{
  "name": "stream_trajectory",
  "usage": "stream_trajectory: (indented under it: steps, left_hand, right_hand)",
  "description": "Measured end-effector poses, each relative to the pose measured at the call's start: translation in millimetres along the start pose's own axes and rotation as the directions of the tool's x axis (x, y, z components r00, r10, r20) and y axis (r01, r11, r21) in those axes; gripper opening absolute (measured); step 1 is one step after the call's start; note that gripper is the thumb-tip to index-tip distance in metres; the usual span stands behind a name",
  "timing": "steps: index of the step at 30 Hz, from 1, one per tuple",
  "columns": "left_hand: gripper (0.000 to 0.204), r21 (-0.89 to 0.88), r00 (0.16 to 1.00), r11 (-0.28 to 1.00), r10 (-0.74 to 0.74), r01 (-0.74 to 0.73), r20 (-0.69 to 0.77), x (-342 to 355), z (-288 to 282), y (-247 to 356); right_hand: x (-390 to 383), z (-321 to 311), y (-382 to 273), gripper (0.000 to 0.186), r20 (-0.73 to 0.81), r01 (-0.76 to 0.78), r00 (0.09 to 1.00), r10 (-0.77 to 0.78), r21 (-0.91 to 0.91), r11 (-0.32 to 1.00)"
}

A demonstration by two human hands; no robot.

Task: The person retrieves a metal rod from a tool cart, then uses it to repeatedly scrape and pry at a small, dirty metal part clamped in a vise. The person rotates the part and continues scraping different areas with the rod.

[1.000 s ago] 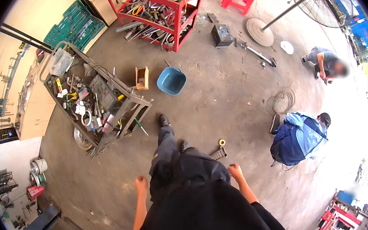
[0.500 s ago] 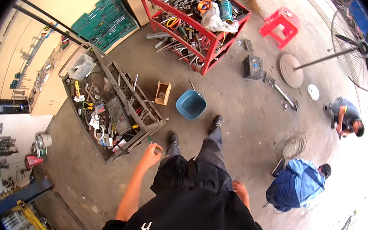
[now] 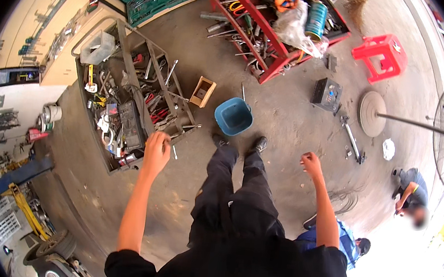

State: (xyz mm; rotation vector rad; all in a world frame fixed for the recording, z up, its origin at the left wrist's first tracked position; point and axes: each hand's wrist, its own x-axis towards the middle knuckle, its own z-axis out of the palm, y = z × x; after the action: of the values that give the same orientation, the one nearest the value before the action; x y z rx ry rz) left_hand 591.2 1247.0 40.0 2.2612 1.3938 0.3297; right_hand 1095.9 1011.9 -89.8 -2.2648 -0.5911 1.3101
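The left hand [image 3: 156, 152], fingers bent, covers part of the grey tool cart [image 3: 130, 66] at frame left; whether it touches or grips anything, I cannot tell. The right hand [image 3: 311, 164], right of centre, is loosely curled, palm hidden. The top edge crops the red cart [image 3: 274, 67].

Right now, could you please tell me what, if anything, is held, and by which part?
Nothing visible is held in the right hand; the left hand hides its palm, so a hold there cannot be told.
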Motion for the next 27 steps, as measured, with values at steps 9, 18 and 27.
stream_trajectory:
  steps: [9, 18, 27]
  left_hand:
    - [0.018, 0.037, 0.921, 0.965, 0.237, -0.260, 0.310, 47, 48, -53]
    - [0.032, 0.251, 0.831, 0.965, -0.203, 0.079, 0.518, -40, 21, -68]
    - [0.030, 0.351, 0.784, 0.891, 0.009, -0.288, 0.621, -58, 45, -125]
  right_hand:
    - [16, 22, 5, 0.015, 0.199, 0.101, 0.980, -0.008, -0.462, 0.881]
    - [271, 241, 16, 0.035, 0.209, 0.127, 0.977, 0.031, -0.700, 0.703]
    - [559, 371, 22, 0.046, 0.073, 0.005, 0.993, 0.087, -0.792, 0.610]
